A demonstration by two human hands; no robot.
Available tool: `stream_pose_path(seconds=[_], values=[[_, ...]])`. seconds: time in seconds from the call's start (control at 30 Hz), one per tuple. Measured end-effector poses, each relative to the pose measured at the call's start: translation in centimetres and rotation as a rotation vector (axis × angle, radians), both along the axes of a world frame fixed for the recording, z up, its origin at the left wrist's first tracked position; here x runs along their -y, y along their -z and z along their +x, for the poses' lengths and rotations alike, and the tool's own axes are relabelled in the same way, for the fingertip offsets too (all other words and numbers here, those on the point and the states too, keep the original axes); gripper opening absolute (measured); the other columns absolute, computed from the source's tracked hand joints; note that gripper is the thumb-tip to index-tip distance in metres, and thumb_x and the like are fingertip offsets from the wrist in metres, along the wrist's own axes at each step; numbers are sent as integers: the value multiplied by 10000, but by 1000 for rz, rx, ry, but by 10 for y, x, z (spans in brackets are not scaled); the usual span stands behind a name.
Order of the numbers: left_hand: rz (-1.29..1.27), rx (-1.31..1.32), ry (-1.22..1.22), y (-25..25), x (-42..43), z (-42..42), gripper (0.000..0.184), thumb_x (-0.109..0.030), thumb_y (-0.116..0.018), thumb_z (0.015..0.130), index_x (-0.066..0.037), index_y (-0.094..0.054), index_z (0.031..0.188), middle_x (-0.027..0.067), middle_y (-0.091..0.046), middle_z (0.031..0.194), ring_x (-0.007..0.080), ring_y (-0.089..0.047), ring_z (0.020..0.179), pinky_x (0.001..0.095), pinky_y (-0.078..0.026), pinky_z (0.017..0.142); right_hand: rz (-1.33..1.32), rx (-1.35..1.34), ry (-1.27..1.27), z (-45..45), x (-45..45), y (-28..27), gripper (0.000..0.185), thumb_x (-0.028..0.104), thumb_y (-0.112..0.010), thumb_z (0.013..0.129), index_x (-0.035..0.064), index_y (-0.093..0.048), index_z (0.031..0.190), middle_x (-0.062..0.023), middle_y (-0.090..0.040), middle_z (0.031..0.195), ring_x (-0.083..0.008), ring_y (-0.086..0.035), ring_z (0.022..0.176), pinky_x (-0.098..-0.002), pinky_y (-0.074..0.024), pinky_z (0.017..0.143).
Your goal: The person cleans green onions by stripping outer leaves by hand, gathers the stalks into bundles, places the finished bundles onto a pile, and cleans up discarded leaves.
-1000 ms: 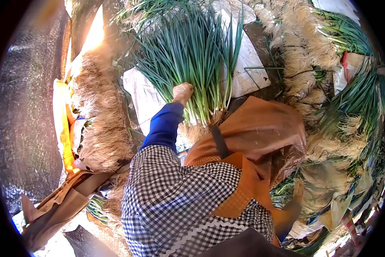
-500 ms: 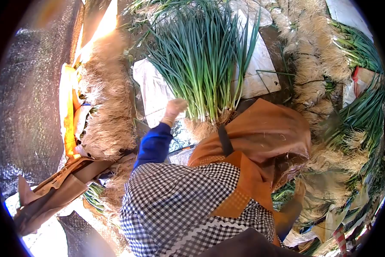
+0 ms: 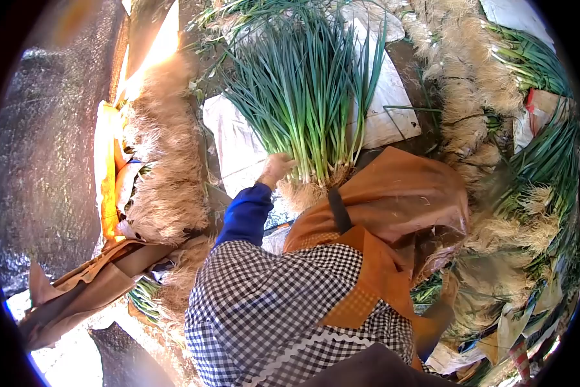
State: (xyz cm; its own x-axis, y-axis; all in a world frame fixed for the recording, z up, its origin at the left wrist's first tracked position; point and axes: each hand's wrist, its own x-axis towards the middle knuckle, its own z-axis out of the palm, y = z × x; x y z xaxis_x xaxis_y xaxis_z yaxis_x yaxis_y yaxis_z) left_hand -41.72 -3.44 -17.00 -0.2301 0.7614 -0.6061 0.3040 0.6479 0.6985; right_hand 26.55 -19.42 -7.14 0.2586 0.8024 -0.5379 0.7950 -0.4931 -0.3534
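A large pile of green onions [image 3: 309, 116] lies in front of me, dark leaves fanned away and pale bases toward me. Their tan roots [image 3: 303, 193] spread beside my orange-brown waterproof covering [image 3: 399, 200]. At the pile's left side, my left hand [image 3: 277, 169] reaches the lower stalks with its fingers curled against them; the fingertips are partly hidden. Low on the right, a dim, blurred shape at the end of a sleeve appears to be my right hand [image 3: 450, 290], beside more onions and roots. Its fingers cannot be made out.
White sheeting [image 3: 393, 103] lies under the pile. A long row of root ends [image 3: 167, 155] runs along the left. More rooted bunches [image 3: 467, 103] and green onions [image 3: 544, 158] line the right. Dark mesh [image 3: 51, 155] covers the far left.
My left hand has moved right, from just beside the pile to the lower stalks. The dim shape at the lower right looks much the same.
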Motion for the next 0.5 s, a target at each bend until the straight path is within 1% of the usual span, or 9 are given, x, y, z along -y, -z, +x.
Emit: stream_pose_path(seconds=[0.1, 0.17, 0.23, 0.3, 0.37, 0.4, 0.43, 0.47, 0.5], values=[[34, -91, 186, -17, -4, -8, 314, -270, -720, 752, 22, -611, 786, 53, -591, 629, 106, -538, 518, 245, -444, 469, -47, 59, -83, -1, -4, 1, 535, 481, -342, 904, 37, -576, 1087, -186, -558, 1120, -336, -520, 994, -387, -378, 884], [-6, -65, 190, -48, -6, -10, 280, -248, -707, 766, 16, -613, 776, 36, -582, 617, 113, -522, 494, 249, -441, 466, -88, 94, -149, -2, -7, 3, 533, 476, -336, 907, 37, -574, 1093, -189, -552, 1129, -337, -517, 1000, -387, -374, 889], [174, 367, -160, -57, 7, -40, 224, -198, -673, 796, 12, -604, 828, 31, -571, 641, 117, -521, 529, 257, -447, 496, -116, 104, -156, -1, -9, 6, 531, 471, -331, 909, 37, -572, 1098, -192, -546, 1138, -338, -514, 1006, -386, -371, 894], [225, 551, -421, -62, 37, -73, 144, -156, -609, 840, -19, -594, 884, 26, -565, 687, 99, -518, 569, 245, -436, 509, -99, 92, -46, -15, -12, -4, 432, 380, -355, 922, 62, -560, 1131, -184, -538, 1154, -321, -509, 1025, -386, -362, 910], [719, -387, 325, -56, 89, -109, 115, -108, -573, 839, -49, -580, 938, 8, -562, 752, 99, -525, 633, 256, -439, 537, -81, 89, 31, -17, -11, -8, 366, 298, -377, 917, 79, -552, 1151, -171, -538, 1158, -305, -509, 1034, -384, -364, 914], [607, -358, 256, -51, 124, -117, 125, -117, -573, 837, -47, -583, 940, 14, -567, 751, 99, -530, 633, 257, -440, 532, -59, 86, 9, -11, -6, -6, 347, 262, -386, 907, 83, -551, 1155, -162, -542, 1153, -297, -512, 1033, -381, -370, 910], [275, 82, -142, -49, 155, -116, 135, -126, -574, 836, -45, -586, 943, 19, -571, 750, 100, -535, 634, 257, -441, 527, -38, 83, -15, -8, -1, -5, 334, 226, -396, 897, 88, -549, 1159, -153, -545, 1149, -289, -514, 1032, -378, -375, 906], [2, 357, -536, -43, 186, -113, 145, -134, -574, 834, -43, -589, 946, 25, -575, 749, 100, -540, 634, 258, -442, 522, -15, 91, -51, -5, 4, -2, 326, 190, -405, 886, 93, -547, 1163, -144, -548, 1145, -280, -516, 1031, -376, -381, 902], [-155, 394, -618, -36, 216, -105, 156, -143, -574, 833, -40, -592, 948, 31, -580, 748, 101, -545, 635, 258, -443, 517, 11, 97, -86, -2, 12, 2, 325, 154, -414, 876, 98, -545, 1168, -136, -552, 1141, -272, -518, 1030, -373, -386, 898]])
